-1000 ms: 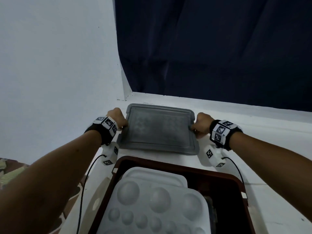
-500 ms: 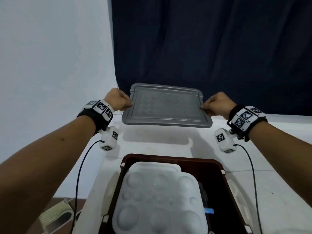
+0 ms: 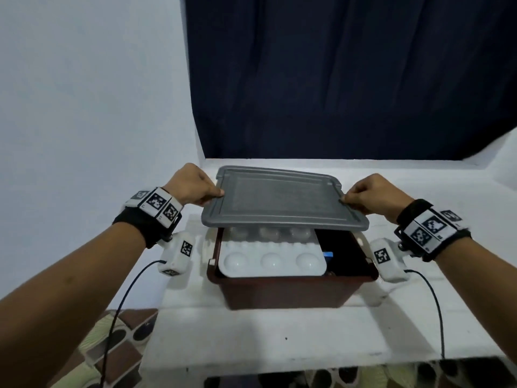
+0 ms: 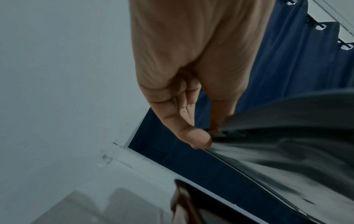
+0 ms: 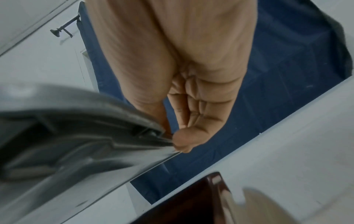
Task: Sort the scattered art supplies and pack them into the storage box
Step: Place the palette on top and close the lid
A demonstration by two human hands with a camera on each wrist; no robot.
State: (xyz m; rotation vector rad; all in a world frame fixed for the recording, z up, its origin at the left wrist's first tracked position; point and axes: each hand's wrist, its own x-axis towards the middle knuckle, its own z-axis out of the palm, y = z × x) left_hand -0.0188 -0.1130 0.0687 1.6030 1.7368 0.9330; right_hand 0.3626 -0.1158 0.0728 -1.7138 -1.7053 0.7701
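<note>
The person holds a grey plastic lid (image 3: 282,201) above the dark brown storage box (image 3: 291,287), which stands on a white table (image 3: 279,340) in front of a dark blue curtain (image 3: 349,79). The left hand (image 3: 193,184) pinches the lid's left edge between thumb and curled fingers, and the right hand (image 3: 373,194) pinches its right edge the same way; the wrist views show each thumb on top of the rim and a fingertip pressed beneath it. The lid hovers over the far part of the box and roughly level, not yet touching the rim as far as the head view shows. Inside the box, a white paint palette (image 3: 270,254) with round wells fills the left and middle part, lying just below the rim, and a small blue item (image 3: 328,254), too hidden to identify, sits to the right of the palette in the darker part of the box. Judging by this, the sorting and packing appear finished and the step in hand is closing the box. The next move calls for drawing the lid toward the near wall of the box until its corners line up with the rim on all sides, lowering it flat, then pressing down along the edges so that it seats. The palette sits high in the box, so it may need to settle before the lid closes evenly.
</note>
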